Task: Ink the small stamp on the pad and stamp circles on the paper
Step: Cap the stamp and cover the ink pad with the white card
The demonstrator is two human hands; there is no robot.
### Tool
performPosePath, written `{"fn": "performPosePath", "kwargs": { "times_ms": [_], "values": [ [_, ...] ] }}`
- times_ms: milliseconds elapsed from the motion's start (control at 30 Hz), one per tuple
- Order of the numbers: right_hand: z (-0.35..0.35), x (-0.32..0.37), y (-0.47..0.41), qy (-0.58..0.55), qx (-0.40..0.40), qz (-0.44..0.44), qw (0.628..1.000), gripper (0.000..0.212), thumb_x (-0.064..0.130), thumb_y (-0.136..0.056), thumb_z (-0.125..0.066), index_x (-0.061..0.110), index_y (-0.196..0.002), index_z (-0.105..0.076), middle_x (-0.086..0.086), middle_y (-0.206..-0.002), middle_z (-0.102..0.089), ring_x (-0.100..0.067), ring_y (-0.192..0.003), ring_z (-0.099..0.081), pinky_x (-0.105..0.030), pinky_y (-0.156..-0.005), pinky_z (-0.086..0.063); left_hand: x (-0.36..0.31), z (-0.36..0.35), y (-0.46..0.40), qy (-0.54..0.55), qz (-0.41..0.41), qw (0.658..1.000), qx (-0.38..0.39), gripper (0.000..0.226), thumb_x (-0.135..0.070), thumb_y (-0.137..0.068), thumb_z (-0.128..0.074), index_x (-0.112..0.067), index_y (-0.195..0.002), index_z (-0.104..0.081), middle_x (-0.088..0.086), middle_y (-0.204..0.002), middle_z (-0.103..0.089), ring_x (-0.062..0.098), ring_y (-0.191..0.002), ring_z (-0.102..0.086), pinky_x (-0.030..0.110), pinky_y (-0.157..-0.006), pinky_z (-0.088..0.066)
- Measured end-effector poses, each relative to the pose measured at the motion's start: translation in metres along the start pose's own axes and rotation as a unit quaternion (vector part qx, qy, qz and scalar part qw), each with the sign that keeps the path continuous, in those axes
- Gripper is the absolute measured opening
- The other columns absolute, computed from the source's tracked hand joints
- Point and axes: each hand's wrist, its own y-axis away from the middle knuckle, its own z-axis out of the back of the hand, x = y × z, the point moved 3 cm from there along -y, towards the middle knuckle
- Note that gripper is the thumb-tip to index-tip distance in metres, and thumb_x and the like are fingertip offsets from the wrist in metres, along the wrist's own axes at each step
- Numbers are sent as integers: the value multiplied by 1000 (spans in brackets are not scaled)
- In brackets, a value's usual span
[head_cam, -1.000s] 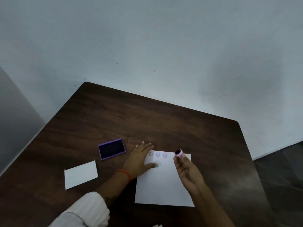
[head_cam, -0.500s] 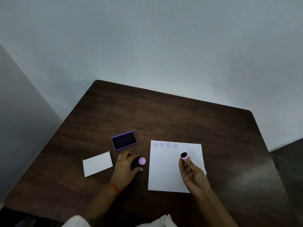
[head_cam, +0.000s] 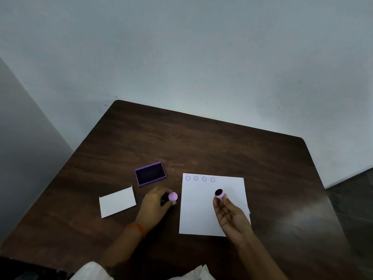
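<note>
stamp [head_cam: 219, 193] sits pinched in the fingertips of the right hand [head_cam: 230, 214], dark inked face turned up, held over the middle of the paper [head_cam: 198, 215]. four circles [head_cam: 200, 178] run along the paper's far edge, beyond the hand. left hand [head_cam: 155, 206] rests on the table [head_cam: 201, 142] beside the paper, fingers curled around a small round lilac cap [head_cam: 173, 196]. ink pad [head_cam: 150, 174] lies open just beyond that hand, and a white card [head_cam: 117, 201] lies to its outer side. to do the next print well, i judge the face should turn down, line up with the row, then press flat and lift straight so the ring does not smear.
</note>
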Motion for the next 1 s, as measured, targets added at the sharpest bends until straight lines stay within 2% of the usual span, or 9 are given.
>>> {"fn": "performPosePath", "kwargs": {
  "times_ms": [133,233,367,433,500,567,667,867,1000],
  "values": [
    [-17,-1,7,95,30,30,995,16,10,-76,-63,6,-87,-74,-10,-91,-77,-20,-84,-73,-26,-65,-61,-24,8,15,82,-8,997,-10,34,-16,-73,-75,-42,-89,-61,-28,-89,-62,-13,-87,-59,0,-71,-46],
    [-37,-4,12,275,17,91,957,15,14,-77,-68,14,-92,-72,-3,-96,-75,-22,-89,-72,-26,-75,-60,-38,9,20,110,-6,994,-12,29,-18,-73,-75,-35,-94,-65,-26,-88,-63,-16,-87,-58,-6,-68,-41],
    [-66,-7,23,505,17,226,833,11,24,-77,-72,32,-81,-66,18,-87,-67,-6,-80,-65,-4,-63,-51,-50,12,20,135,-13,991,-12,26,-16,-73,-75,-30,-94,-67,-21,-88,-66,-13,-87,-59,-3,-68,-43],
    [-74,-8,21,578,21,290,763,12,22,-78,-72,27,-87,-66,17,-85,-63,0,-73,-61,3,-61,-46,-52,14,20,148,-15,989,-23,25,-17,-74,-74,-28,-96,-68,-17,-91,-69,-9,-87,-62,0,-71,-46],
    [-77,-12,19,620,16,313,719,17,18,-79,-70,15,-96,-69,11,-89,-61,-1,-74,-58,-2,-71,-49,-53,16,21,167,-7,985,-33,27,-16,-73,-74,-27,-98,-68,-14,-93,-71,-7,-87,-63,1,-71,-47],
    [-79,-13,21,622,22,323,713,17,16,-80,-69,11,-96,-69,9,-89,-60,-1,-73,-57,-1,-73,-48,-55,17,21,184,-1,982,-34,28,-15,-73,-75,-29,-97,-68,-14,-92,-71,-8,-86,-63,1,-69,-47],
    [-82,-12,27,598,40,340,724,12,15,-78,-71,21,-88,-69,10,-86,-64,3,-75,-59,6,-66,-42,-59,19,23,211,1,977,-35,32,-11,-71,-76,-34,-92,-68,-15,-90,-70,-6,-85,-64,2,-68,-48],
    [-84,-10,27,584,36,316,747,18,20,-75,-74,15,-91,-70,8,-86,-66,1,-76,-61,5,-63,-43,-61,21,24,232,9,972,-41,29,-10,-73,-74,-31,-93,-70,-10,-93,-72,-3,-84,-65,4,-69,-50],
    [-82,-12,26,570,41,289,768,10,24,-76,-73,21,-85,-69,7,-83,-70,2,-70,-66,-1,-64,-49,-60,24,25,223,-3,974,-44,24,-14,-72,-75,-27,-92,-72,-7,-91,-72,-1,-82,-65,8,-72,-52]
  ]
}}
